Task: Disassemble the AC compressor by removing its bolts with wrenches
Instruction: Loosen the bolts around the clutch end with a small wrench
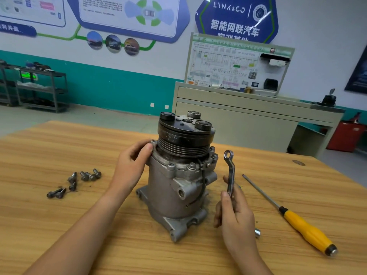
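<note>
Now left hand steadies compressor; right hand grips wrench.

From my remote feed: a yellow-handled screwdriver lies slantwise on the right of the wood-grain table, its tip pointing away. A small silver socket sits near it, partly hidden. Beyond the table's far edge stands a grey cabinet carrying an upright wiring-diagram board, and a black lever-like device sits on its right end. On the white wall above hangs a blue hexagonal sign reading LYNK&CO. A teal band runs along the wall's base. A dark shelf rack stands far left, a red box far right.
</note>
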`<state>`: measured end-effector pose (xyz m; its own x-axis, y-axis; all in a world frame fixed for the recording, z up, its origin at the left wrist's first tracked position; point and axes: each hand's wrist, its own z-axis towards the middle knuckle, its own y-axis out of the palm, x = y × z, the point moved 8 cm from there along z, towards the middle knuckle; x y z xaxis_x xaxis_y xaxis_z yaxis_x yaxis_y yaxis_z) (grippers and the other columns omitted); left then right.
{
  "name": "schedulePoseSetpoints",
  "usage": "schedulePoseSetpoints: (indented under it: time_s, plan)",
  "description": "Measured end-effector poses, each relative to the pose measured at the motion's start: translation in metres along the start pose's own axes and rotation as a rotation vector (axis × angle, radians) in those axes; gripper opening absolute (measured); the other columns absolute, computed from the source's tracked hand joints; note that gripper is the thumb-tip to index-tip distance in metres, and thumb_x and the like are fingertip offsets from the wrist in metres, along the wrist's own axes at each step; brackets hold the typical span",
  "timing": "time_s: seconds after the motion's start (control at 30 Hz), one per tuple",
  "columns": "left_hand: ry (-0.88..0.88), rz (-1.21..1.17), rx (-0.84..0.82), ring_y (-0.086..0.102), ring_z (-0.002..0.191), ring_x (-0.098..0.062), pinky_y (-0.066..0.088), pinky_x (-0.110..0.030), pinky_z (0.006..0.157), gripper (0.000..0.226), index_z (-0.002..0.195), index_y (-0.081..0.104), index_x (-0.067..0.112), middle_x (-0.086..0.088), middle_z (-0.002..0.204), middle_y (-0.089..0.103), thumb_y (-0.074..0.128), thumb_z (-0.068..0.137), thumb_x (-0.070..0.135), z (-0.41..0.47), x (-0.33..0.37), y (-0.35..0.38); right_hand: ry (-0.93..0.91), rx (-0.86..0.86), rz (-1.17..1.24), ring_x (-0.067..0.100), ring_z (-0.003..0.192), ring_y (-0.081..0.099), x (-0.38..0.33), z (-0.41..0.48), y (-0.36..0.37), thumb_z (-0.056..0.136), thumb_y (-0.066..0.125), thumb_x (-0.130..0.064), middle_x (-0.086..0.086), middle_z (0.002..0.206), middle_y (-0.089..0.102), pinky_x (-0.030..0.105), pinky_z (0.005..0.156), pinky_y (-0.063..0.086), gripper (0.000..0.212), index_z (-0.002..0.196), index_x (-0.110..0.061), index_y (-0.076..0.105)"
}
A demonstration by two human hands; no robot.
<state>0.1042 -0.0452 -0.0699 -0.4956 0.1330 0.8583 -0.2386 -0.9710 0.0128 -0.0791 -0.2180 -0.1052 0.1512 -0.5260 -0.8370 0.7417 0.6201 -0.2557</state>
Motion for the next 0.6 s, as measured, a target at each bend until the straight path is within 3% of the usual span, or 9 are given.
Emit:
schedulePoseSetpoints:
  time_s: [0.07,0.13,0.2,0.27,0.33,0.4,0.47,0.6]
  plan:
    - [-0.01,-0.005,0.032,0.06,0.082,-0.002,0.049,-0.022,0.074,0.024,0.092,0.066,0.018,0.002,0.091,0.067,0.042,0.096,0.022,0.001,0.0,-0.001,-0.029,-0.059,-0.117,0.008,0.067,0.048,-0.011,-0.005,-0.004,0.094,0.041,-0.02,-0.015,0.072,0.049,0.033,0.065,0.046,0.045,0.121,-0.056,0.04]
    - [0.009,-0.017,0.069,0.057,0.072,0.0,0.047,-0.017,0.064,0.026,0.085,0.065,0.013,-0.003,0.083,0.066,0.044,0.095,0.024,0.003,0.004,0.0,-0.088,-0.116,-0.306,0.007,0.06,0.05,-0.03,-0.012,-0.01,0.093,0.042,-0.025,-0.011,0.064,0.052,0.024,0.059,0.044,0.053,0.115,-0.07,0.027]
    - [0.03,-0.004,0.102,0.054,0.064,0.001,0.042,-0.011,0.055,0.028,0.083,0.065,0.007,-0.005,0.078,0.063,0.047,0.094,0.025,0.002,0.008,0.001,-0.139,-0.192,-0.569,0.006,0.065,0.054,-0.049,-0.017,-0.011,0.093,0.038,-0.032,-0.012,0.063,0.052,0.022,0.06,0.041,0.057,0.109,-0.077,0.009]
    - [0.045,0.018,0.136,0.05,0.06,-0.003,0.04,-0.014,0.053,0.032,0.078,0.062,0.004,-0.006,0.071,0.06,0.047,0.093,0.028,0.001,0.009,-0.001,-0.208,-0.253,-0.87,0.007,0.077,0.057,-0.066,-0.018,-0.011,0.096,0.03,-0.036,-0.014,0.079,0.054,0.025,0.066,0.043,0.058,0.124,-0.067,-0.009]
    - [0.064,0.052,0.164,0.046,0.057,-0.005,0.037,-0.019,0.053,0.032,0.069,0.057,0.008,-0.002,0.063,0.053,0.048,0.093,0.029,-0.001,0.013,-0.004,-0.264,-0.283,-1.111,0.015,0.083,0.058,-0.079,-0.012,-0.014,0.097,0.025,-0.034,-0.012,0.095,0.055,0.03,0.062,0.042,0.057,0.138,-0.049,-0.012]
    - [0.077,0.084,0.181,0.044,0.057,-0.007,0.036,-0.024,0.055,0.032,0.067,0.053,0.011,0.0,0.061,0.051,0.048,0.091,0.031,-0.004,0.016,-0.007,-0.275,-0.319,-1.304,0.019,0.067,0.049,-0.087,-0.005,-0.021,0.097,0.027,-0.026,-0.009,0.082,0.047,0.027,0.046,0.03,0.057,0.139,-0.038,-0.011]
    - [0.08,0.112,0.186,0.045,0.06,-0.011,0.036,-0.028,0.057,0.034,0.069,0.054,0.009,-0.003,0.063,0.053,0.048,0.089,0.035,-0.008,0.018,-0.01,-0.275,-0.38,-1.441,0.015,0.053,0.033,-0.097,-0.001,-0.024,0.093,0.032,-0.014,-0.007,0.068,0.033,0.024,0.043,0.021,0.06,0.136,-0.032,-0.006]
    - [0.066,0.14,0.151,0.051,0.066,-0.014,0.041,-0.027,0.06,0.034,0.077,0.056,0.007,-0.009,0.073,0.06,0.049,0.087,0.039,-0.012,0.018,-0.01,-0.289,-0.502,-1.579,0.012,0.049,0.023,-0.118,0.001,-0.015,0.087,0.037,-0.004,-0.003,0.064,0.026,0.024,0.043,0.022,0.067,0.141,-0.018,0.0]
